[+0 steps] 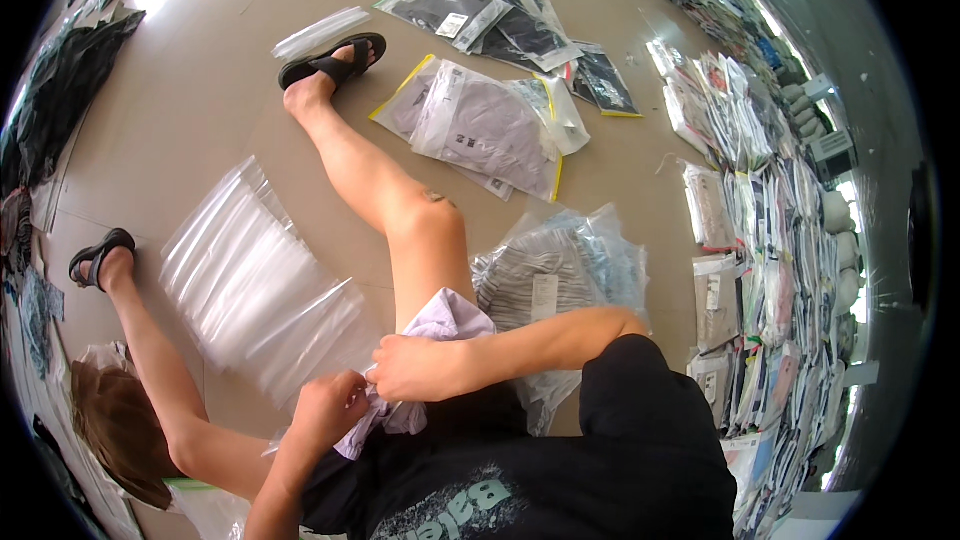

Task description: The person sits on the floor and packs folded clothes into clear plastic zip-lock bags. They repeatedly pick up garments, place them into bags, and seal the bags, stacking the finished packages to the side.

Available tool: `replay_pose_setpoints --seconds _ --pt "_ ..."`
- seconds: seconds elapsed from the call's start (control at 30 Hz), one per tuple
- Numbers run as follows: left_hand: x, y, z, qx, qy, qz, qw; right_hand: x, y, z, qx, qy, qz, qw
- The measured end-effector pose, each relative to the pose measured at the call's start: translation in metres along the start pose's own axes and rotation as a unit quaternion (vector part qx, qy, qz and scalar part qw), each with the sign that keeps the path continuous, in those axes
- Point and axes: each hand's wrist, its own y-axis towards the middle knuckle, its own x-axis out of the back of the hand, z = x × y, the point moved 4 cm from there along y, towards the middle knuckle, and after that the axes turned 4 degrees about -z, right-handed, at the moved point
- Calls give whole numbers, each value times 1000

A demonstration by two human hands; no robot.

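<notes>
Beige tiled floor (pixel 200 90) strewn with clear plastic bags (pixel 262 285). On the lap, the left hand (pixel 328 408) and right hand (pixel 412 368) both grip a crumpled pale lilac fabric garment (pixel 445 325) between them.

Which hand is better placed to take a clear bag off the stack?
Probably left. The left hand grips the lilac garment on the side nearest the stack of clear bags; the right hand lies farther away.
</notes>
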Motion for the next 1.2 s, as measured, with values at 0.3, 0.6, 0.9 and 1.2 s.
replay_pose_setpoints --seconds 0.3,0.6,0.9,1.2 --pt "44 -81 148 208 103 6 973 19 -26 -27 -35 65 33 997" --pt "10 -63 89 255 -512 90 816 58 -14 -15 -20 296 -149 943" --pt "5 -55 39 277 -511 23 814 25 12 5 6 368 -108 924" --pt "36 -84 120 298 -325 -484 756 0 21 0 -4 449 -92 889"
